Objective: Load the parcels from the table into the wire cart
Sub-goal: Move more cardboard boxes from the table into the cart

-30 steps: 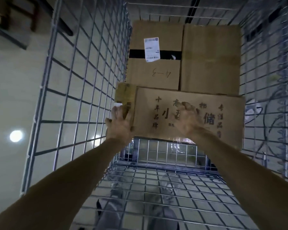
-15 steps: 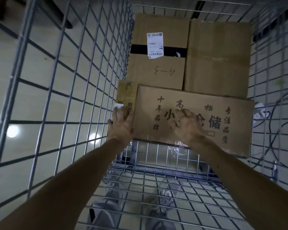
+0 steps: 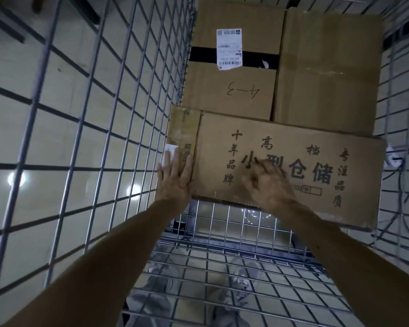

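Note:
I look down into the wire cart [image 3: 118, 128]. A long flat cardboard parcel [image 3: 316, 147] with black printed characters lies across it. My left hand [image 3: 175, 178] presses flat against the parcel's left end, fingers straight. My right hand [image 3: 267, 182] rests on the parcel's top face with spread, slightly bent fingers; it is blurred. Behind the flat parcel stand two more parcels: one with black tape, a white label and "4-3" written on it [image 3: 232, 67], and a plain one [image 3: 328, 67] to its right.
Wire mesh walls close in on the left and right [image 3: 401, 114]. The cart's mesh floor [image 3: 234, 274] lies bare in front of the parcels, with shoes visible through it. Tiled floor shows beyond the left wall.
The view has closed in on the parcels. My right hand has slid back toward the parcel's near edge and loosened. My left hand stays flat on the left end.

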